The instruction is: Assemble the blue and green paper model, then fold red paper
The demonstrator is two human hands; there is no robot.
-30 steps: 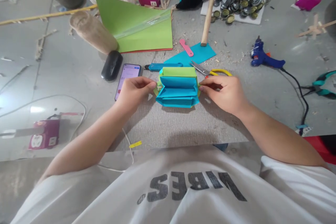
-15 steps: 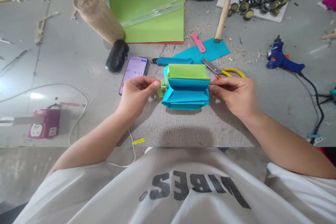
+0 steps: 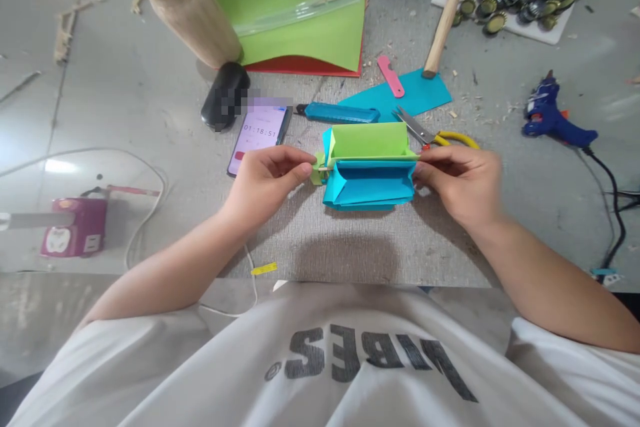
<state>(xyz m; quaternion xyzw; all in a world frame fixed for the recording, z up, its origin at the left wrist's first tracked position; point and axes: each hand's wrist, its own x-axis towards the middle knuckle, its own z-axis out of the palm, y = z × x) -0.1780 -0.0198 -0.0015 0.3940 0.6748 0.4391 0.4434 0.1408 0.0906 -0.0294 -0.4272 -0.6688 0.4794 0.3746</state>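
The left bare hand [image 3: 267,183] and right bare hand [image 3: 463,183] are pinching opposite ends of one folded blue-and-green paper construction [image 3: 373,180], fingers nearly together, hiding the held tips. Grey tabletop [image 3: 425,260] is showing between it and the front edge. The right bare hand is partly covering one pair of yellow-handled metal scissors [image 3: 419,130].

Below the left grip [image 3: 270,180] and right grip [image 3: 463,180] spreads a loose, creased white T-shirt [image 3: 220,377]. Dark, streaky block letters [image 3: 353,351], upside down in view, run across its front, with a small circled mark [image 3: 273,371] on the left grip's side. Short, wide sleeves [image 3: 145,340] end well behind each grip.
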